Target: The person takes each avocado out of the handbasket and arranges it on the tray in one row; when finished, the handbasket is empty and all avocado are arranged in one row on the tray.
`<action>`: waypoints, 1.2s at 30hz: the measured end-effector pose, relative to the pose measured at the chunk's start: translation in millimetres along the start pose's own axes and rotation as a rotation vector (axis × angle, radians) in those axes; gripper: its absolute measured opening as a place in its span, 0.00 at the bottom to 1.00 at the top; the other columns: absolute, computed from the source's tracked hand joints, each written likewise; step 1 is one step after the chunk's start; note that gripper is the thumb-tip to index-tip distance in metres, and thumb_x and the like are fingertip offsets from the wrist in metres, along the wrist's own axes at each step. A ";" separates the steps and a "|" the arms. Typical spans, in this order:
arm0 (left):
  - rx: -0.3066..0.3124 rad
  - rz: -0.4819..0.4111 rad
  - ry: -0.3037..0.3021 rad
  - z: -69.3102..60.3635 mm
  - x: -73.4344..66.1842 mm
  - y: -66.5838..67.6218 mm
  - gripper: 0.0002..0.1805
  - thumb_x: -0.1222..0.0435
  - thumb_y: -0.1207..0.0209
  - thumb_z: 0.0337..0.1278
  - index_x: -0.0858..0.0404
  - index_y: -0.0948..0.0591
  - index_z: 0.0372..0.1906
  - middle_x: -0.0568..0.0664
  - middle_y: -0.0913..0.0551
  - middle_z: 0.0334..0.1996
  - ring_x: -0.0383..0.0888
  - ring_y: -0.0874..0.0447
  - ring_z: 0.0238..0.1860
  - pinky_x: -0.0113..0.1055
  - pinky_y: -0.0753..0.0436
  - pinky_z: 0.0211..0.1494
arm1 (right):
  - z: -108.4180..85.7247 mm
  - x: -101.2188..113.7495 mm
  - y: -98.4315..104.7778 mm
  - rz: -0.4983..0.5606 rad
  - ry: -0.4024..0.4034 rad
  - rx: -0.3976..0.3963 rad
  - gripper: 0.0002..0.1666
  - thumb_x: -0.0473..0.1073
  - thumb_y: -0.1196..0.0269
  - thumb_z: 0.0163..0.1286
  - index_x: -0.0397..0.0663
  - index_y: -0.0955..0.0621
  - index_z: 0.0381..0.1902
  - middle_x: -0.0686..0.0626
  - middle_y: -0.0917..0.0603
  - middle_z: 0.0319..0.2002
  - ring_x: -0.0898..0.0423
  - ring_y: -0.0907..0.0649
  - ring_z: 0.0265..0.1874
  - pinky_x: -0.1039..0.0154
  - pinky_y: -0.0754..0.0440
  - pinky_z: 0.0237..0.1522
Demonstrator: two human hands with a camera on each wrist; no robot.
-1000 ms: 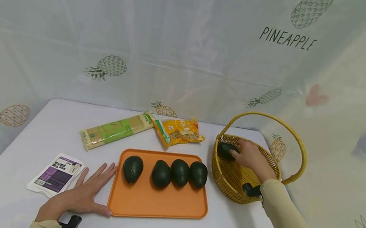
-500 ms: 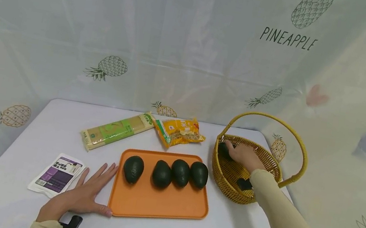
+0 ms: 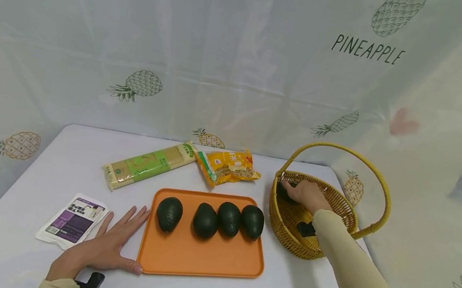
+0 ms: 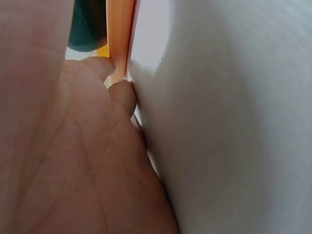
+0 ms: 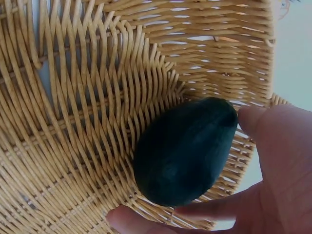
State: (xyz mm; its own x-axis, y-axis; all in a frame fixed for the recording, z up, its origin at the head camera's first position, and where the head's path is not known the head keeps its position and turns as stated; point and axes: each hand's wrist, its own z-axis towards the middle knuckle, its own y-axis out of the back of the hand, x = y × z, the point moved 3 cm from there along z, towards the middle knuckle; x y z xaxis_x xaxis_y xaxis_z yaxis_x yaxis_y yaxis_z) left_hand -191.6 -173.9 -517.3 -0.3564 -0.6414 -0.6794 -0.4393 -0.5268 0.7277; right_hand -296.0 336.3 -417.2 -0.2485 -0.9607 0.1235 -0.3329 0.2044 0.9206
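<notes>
In the head view my left hand [image 3: 103, 247] lies spread on the white table, its thumb and fingertips at the left edge of an orange tray [image 3: 202, 259]. Several dark green avocados [image 3: 169, 214] rest on that tray. My right hand [image 3: 309, 196] reaches down into a yellow wicker basket [image 3: 290, 238]. There it holds another avocado [image 5: 187, 151] against the woven side. The right wrist view has the thumb at the fruit's narrow end and fingers along its opposite side; some fingertips are hidden. In the left wrist view my left palm [image 4: 87, 151] faces the camera beside the tray's rim.
Behind the tray lie a green-labelled pack of noodles [image 3: 149, 165] and a yellow snack bag [image 3: 229, 168]. A white and purple packet [image 3: 73, 220] sits left of my left hand. The basket's tall handle [image 3: 378, 181] arches over my right hand. A pineapple-print curtain [image 3: 235, 63] hangs behind.
My right hand has shifted slightly left and deeper inside the basket, with the avocado nearer its left wall. My left hand stays still.
</notes>
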 end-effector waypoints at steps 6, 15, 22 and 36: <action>0.004 -0.007 0.019 1.5 1.8 -1.5 0.76 0.38 0.18 0.36 0.54 0.50 0.89 0.60 0.54 0.89 0.70 0.66 0.88 0.76 0.79 0.81 | -0.6 4.1 -1.7 0.042 0.060 -0.038 0.57 0.63 0.39 0.78 0.17 0.42 0.78 0.18 0.34 0.75 0.19 0.40 0.79 0.30 0.31 0.78; -0.001 -0.002 0.021 2.3 1.3 -0.6 0.77 0.38 0.18 0.35 0.55 0.50 0.89 0.61 0.54 0.89 0.71 0.66 0.88 0.76 0.79 0.81 | 3.0 7.1 -4.9 0.013 0.164 -0.117 0.51 0.53 0.32 0.75 0.18 0.37 0.76 0.20 0.29 0.73 0.20 0.36 0.77 0.32 0.37 0.82; 0.002 -0.017 0.027 2.0 0.1 -0.4 0.77 0.38 0.18 0.35 0.56 0.50 0.89 0.61 0.54 0.89 0.71 0.66 0.88 0.76 0.80 0.81 | 1.0 4.1 -3.2 0.062 0.168 -0.107 0.51 0.51 0.31 0.74 0.19 0.38 0.77 0.20 0.33 0.76 0.21 0.39 0.79 0.30 0.34 0.81; 0.003 -0.013 0.019 1.9 1.0 -1.1 0.77 0.38 0.18 0.35 0.55 0.50 0.89 0.60 0.54 0.89 0.71 0.67 0.88 0.76 0.80 0.81 | -30.3 0.3 12.5 0.103 0.242 -0.185 0.47 0.50 0.31 0.73 0.26 0.35 0.77 0.21 0.28 0.69 0.28 0.23 0.64 0.36 0.16 0.59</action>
State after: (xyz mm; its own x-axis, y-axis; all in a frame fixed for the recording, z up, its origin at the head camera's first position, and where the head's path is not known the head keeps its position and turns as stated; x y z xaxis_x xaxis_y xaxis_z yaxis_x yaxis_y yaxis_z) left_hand -193.0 -172.9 -518.9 -0.3345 -0.6450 -0.6871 -0.4460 -0.5339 0.7184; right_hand -272.7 332.9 -394.5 -0.0415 -0.9579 0.2841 -0.1404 0.2871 0.9476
